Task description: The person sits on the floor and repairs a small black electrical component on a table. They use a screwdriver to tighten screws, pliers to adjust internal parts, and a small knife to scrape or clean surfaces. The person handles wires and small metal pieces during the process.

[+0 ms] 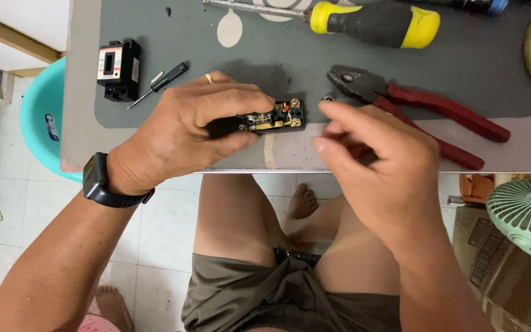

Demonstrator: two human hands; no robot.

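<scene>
Left hand (195,126) curls over the opened breaker (275,117); right hand (376,166) hovers just beside.

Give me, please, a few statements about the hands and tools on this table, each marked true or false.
1. The left hand grips an opened black electrical part. True.
2. The right hand holds the red-handled pliers. False: the pliers lie on the table beyond it.
3. A black watch sits on the left wrist. True.
4. The yellow and black screwdriver lies on the floor. False: it rests on the grey mat.
5. A small black screwdriver lies beside a black breaker. True.
</scene>
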